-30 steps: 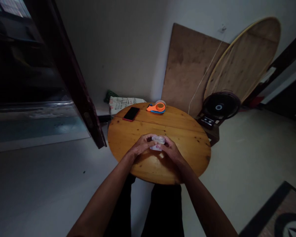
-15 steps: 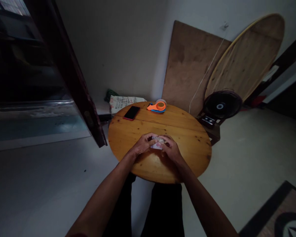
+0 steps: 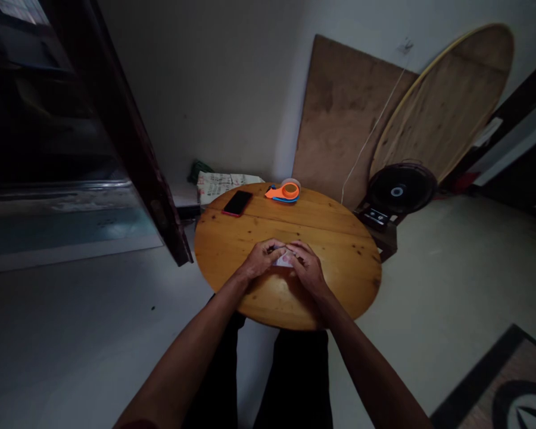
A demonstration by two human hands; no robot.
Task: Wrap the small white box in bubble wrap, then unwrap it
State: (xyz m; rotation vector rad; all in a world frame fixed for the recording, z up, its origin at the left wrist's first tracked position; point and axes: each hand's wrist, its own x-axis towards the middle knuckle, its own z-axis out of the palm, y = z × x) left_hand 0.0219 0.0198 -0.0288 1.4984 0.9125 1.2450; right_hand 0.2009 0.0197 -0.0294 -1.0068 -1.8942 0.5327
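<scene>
Between my two hands is a small whitish piece with a pink mark (image 3: pixel 284 258). It looks like a small packet or a folded paper, but the fingers cover much of it. My left hand (image 3: pixel 261 258) grips its left side, thumb on the near face and fingers curled behind. On the right side my right hand (image 3: pixel 308 266) pinches it in the same way. The fingertips of both hands meet along its far edge. Both hands are low over the middle of the round wooden table (image 3: pixel 339 238).
At the table's far edge lie an orange and blue tape dispenser (image 3: pixel 286 192) and a dark phone with a red edge (image 3: pixel 237 203). A printed sack (image 3: pixel 226 183) sits behind. Boards (image 3: pixel 339 113) lean on the wall, near a round black fan-like object (image 3: pixel 402 189). A dark door frame (image 3: pixel 129 131) stands left.
The fingertips have drawn closer along the far edge of the whitish piece, and its top now looks flatter. Both hands keep their hold. The view has shifted very slightly.
</scene>
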